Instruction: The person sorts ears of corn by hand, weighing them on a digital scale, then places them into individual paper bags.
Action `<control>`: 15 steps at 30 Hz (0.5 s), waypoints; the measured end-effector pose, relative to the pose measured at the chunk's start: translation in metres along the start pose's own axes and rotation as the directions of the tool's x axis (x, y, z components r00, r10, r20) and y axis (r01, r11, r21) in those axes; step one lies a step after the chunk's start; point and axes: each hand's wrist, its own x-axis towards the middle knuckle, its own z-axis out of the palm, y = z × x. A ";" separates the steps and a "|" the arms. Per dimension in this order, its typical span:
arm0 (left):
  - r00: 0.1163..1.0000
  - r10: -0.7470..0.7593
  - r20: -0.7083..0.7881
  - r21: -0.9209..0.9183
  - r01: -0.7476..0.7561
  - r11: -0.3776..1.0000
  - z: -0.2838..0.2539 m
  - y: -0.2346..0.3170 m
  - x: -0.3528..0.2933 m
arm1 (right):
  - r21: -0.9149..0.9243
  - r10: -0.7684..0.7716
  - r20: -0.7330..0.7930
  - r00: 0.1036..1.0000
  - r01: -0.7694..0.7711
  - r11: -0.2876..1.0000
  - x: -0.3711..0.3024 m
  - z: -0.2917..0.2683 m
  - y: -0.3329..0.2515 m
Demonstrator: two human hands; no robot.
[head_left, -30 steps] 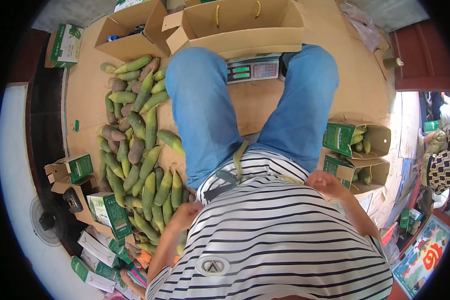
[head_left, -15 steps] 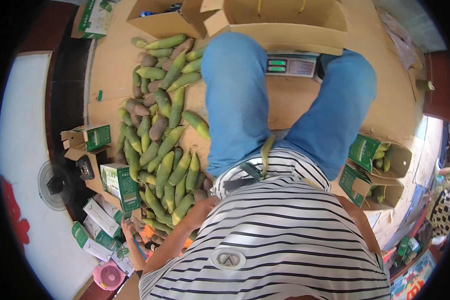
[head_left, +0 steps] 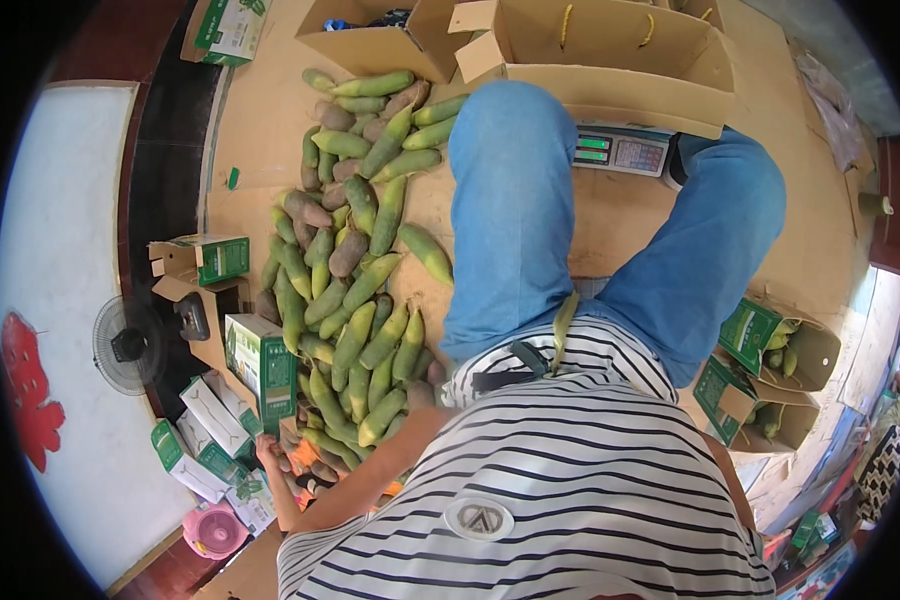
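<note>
My left arm [head_left: 378, 471] comes out of a striped sleeve and reaches forward to my left hip. The left hand lies there beside the pile, its fingers hidden against my shirt. Nearest to it are long green radishes [head_left: 379, 414], heaped with several brownish-red roots [head_left: 349, 254]. Of my right arm only a strip of skin [head_left: 727, 475] shows beside the shirt; the right hand is hidden behind my body. Farther left, a hand [head_left: 267, 449], apparently another person's, is close to a green and white carton [head_left: 260, 369]; what it holds is unclear.
A digital scale [head_left: 622, 150] stands between my knees, beneath a long open cardboard box [head_left: 610, 80]. At the right, open cartons [head_left: 785, 420] hold radishes. A grey fan [head_left: 130, 345], flat cartons [head_left: 213, 417] and a pink fan-like object [head_left: 213, 529] are at the left.
The view has turned, so the scene sits farther right in the picture. My left arm stays by my hip. The radish pile looks unchanged.
</note>
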 end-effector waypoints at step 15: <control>0.941 0.252 -0.227 0.138 -0.225 0.965 -0.080 0.153 -0.071 | 0.030 -0.033 0.024 0.999 0.032 0.999 0.003 -0.003 -0.001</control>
